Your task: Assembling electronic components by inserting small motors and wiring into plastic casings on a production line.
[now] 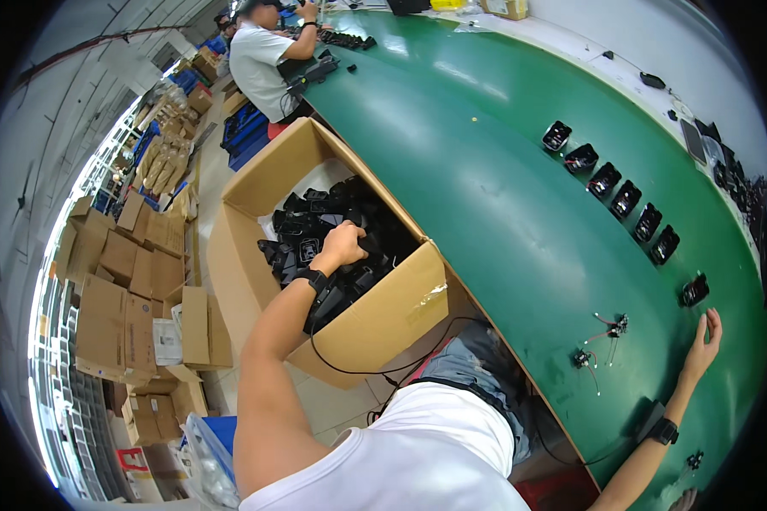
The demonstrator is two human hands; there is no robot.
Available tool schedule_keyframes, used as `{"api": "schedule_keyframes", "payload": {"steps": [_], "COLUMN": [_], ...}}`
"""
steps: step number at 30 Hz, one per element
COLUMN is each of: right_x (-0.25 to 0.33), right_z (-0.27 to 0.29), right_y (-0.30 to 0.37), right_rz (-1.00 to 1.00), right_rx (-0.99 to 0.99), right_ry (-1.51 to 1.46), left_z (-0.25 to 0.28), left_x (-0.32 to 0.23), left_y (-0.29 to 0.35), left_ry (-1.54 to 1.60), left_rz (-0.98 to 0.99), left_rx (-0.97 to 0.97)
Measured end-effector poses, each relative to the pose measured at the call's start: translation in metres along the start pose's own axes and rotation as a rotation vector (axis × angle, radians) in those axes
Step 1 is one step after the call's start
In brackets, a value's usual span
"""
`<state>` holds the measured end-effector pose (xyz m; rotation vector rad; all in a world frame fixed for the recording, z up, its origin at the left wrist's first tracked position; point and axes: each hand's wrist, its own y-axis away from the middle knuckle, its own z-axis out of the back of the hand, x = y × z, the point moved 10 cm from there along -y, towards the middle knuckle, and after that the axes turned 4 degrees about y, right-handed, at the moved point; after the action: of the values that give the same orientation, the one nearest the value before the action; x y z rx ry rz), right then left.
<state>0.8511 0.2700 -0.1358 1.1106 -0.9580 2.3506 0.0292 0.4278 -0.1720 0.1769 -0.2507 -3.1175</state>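
My left hand [342,246] reaches down into an open cardboard box [418,298] heaped with black plastic parts [308,223]. Its fingers are closed round one black plastic part, mostly hidden by the hand. Over the green table, my right hand [701,347] is open with its fingers stretched out and holds nothing. Just beyond those fingertips lies a black housing [695,290] with its inside facing up. Several similar housings [625,199] form a slanting row farther along the table. Two small wired modules [619,324] [582,359] lie left of my right hand.
The green table [452,145] runs along my right, with a phone-like dark slab [693,140] and black parts at its far edge. A co-worker in a white shirt [260,64] works at the far end. Cardboard boxes [115,324] are stacked at left. A black cable [349,371] hangs beside the box.
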Motion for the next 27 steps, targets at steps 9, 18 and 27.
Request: {"api": "schedule_keyframes", "payload": {"steps": [9,18,27], "right_x": [-0.021,-0.023,-0.022], "right_z": [0.007,0.008,0.003], "right_y": [-0.001,-0.005,-0.002], "right_rz": [-0.02,-0.021,-0.029], "right_rx": [-0.015,-0.001,0.021], "right_ry": [-0.009,0.009,0.0], "left_z": [0.052,0.175,0.139], "left_x": [0.013,-0.072,-0.2], "left_y": [0.011,0.014,0.0], "left_ry": [0.106,0.223,0.26], "left_rz": [0.065,-0.26,-0.483], "left_rx": [-0.099,-0.583,-0.639]}}
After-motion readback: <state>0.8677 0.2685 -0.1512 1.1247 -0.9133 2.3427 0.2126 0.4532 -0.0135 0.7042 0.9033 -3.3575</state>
